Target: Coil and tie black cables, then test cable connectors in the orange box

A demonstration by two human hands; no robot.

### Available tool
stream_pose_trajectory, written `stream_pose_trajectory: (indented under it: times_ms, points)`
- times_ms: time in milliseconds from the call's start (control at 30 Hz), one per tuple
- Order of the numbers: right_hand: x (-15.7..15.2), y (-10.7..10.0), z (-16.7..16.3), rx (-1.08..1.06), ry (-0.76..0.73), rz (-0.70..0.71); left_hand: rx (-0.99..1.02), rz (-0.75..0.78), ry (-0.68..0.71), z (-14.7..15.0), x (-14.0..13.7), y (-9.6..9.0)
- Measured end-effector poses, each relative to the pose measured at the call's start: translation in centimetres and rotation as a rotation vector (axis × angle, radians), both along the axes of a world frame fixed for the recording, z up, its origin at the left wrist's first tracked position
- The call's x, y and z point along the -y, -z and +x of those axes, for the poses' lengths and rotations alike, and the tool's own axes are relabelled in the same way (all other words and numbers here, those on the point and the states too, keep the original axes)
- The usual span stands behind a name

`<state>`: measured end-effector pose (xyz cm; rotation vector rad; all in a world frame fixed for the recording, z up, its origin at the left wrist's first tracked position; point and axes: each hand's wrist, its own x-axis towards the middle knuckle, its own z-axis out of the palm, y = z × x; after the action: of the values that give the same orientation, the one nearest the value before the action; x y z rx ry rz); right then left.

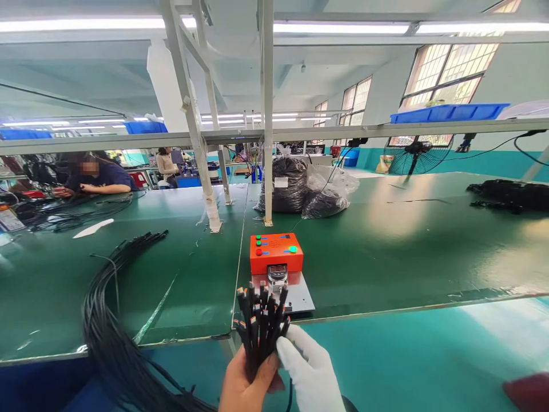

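My bare left hand (pixel 251 380) is wrapped round a bunch of black cables (pixel 259 343), held upright in front of the table's edge. Their plugs point up, several with orange at the tip. At the bunch's right side, my right hand (pixel 311 369), in a white glove, has thumb and forefinger closed on one cable by its plug. Just beyond, an orange box (pixel 275 254) with green and red buttons stands on the table, with a small digital display unit (pixel 277 273) and a metal plate (pixel 303 294) in front, partly hidden by the plugs.
A long bundle of black cables (pixel 100 303) hangs over the table's front edge on the left. White posts (pixel 268 143) rise from the green table (pixel 364 257). Bags of black goods (pixel 289 186) stand behind the box. A co-worker (pixel 105 174) leans at the far left; black cables (pixel 510 195) lie far right.
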<state>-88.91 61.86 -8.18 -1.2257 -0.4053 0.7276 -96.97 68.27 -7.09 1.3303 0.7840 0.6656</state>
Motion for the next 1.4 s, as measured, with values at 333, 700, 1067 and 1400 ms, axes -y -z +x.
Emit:
stream_pose_trajectory:
  times_ms: [333, 700, 1067, 1400]
  points:
    - [-0.5, 1.0, 2.0, -0.129, 0.038, -0.049, 0.053, -0.071, -0.174, -0.3, -0.8, 0.7]
    - [-1.2, 0.4, 0.1, -0.289, 0.142, 0.096, -0.215, 0.222, -0.129, 1.5, 0.4, 0.7]
    - [-0.5, 2.3, 1.9, -0.170, -0.036, -0.043, -0.011, 0.082, -0.245, 0.5, -0.3, 0.7]
    - [-2.0, 2.0, 3.1, -0.177, -0.069, -0.030, 0.066, 0.031, -0.159, -0.2, 0.0, -0.6]
